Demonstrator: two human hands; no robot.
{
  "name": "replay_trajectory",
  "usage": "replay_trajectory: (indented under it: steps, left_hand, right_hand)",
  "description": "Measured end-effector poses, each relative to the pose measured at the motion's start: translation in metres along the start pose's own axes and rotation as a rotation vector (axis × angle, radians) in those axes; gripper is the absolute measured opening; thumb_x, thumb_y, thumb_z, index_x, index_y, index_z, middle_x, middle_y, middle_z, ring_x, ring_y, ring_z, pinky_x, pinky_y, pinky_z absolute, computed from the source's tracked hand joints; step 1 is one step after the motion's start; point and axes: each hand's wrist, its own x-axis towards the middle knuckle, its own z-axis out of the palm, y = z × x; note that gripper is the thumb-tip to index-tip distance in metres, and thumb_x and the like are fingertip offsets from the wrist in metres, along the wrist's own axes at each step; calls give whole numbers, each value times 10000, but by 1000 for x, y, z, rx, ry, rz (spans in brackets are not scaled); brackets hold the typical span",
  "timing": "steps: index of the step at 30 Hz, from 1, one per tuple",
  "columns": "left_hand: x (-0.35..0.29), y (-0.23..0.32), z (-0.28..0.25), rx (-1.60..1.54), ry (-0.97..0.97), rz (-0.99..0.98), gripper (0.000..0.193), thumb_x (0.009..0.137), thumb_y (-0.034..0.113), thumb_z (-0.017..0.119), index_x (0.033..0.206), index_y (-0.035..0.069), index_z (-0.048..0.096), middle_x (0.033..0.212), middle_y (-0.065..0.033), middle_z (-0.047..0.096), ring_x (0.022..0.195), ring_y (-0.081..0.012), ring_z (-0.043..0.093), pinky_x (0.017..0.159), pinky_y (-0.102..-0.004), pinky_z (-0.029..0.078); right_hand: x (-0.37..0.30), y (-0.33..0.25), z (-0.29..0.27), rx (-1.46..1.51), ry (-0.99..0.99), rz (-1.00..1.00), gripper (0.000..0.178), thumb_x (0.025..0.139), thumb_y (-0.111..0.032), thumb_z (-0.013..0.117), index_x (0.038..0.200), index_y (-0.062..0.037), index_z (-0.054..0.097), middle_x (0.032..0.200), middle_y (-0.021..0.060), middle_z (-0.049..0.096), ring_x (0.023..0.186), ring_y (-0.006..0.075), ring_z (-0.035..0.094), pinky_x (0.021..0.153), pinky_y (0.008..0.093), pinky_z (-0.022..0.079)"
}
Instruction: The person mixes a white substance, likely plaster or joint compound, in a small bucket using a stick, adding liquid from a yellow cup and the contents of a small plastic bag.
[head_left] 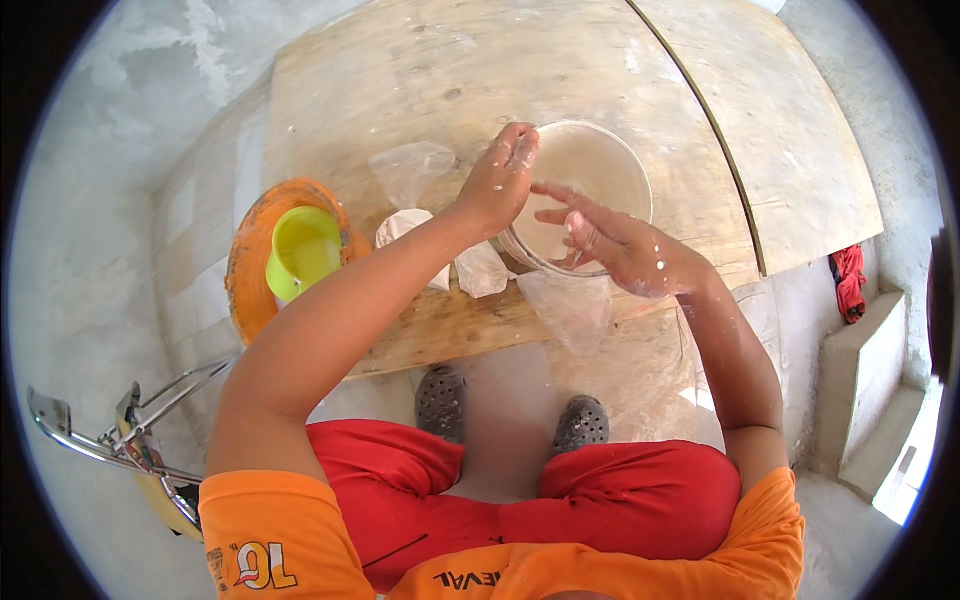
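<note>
A round white bucket (648, 180) stands on the wooden board, with a pale, whitish mixture (580, 165) inside it. At its left rim is my left hand (500, 182), its fingers stretched out and specked with white. Over the bucket's near side, my right hand (625, 245) holds nothing; its whitened fingers are spread toward my left hand. Close by my left forearm lie a bag of pinkish-white powder (402, 226) and a smaller clear bag with pale contents (482, 271). An emptier plastic bag (570, 305) hangs below the bucket.
An orange basin (250, 265) holding a yellow-green container (306, 245) sits at the left. Another clear bag (412, 165) lies on the wooden board (450, 60), which has a dark seam at right. A chrome-framed chair (130, 440) stands lower left; red cloth (848, 283) lies far right.
</note>
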Motion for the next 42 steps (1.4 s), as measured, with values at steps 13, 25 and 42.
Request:
replay_trajectory:
  steps: [13, 25, 42]
  left_hand:
    - [4, 77, 9, 631, -453, 89, 568, 1099, 370, 493, 1628, 217, 350, 864, -153, 686, 715, -188, 625, 726, -425, 496]
    - [21, 95, 17, 338, -512, -231, 652, 1014, 85, 492, 1633, 213, 334, 1398, -163, 596, 991, -237, 708, 661, -358, 651]
    - [49, 100, 56, 708, -419, 209, 615, 909, 68, 548, 1514, 168, 504, 1130, -266, 720, 998, -484, 681, 883, -522, 554]
  right_hand:
    - [-3, 55, 6, -799, 145, 98, 294, 965, -297, 672, 1033, -11, 682, 907, 146, 766, 996, 358, 721, 870, 492, 548]
    - [-16, 68, -32, -882, 627, -89, 244, 869, -76, 637, 1078, 40, 689, 898, 227, 716, 854, 398, 706, 743, 501, 565]
    - [1, 85, -52, -487, 603, 175, 198, 931, -170, 627, 901, 20, 676, 854, 251, 699, 844, 457, 682, 766, 522, 535]
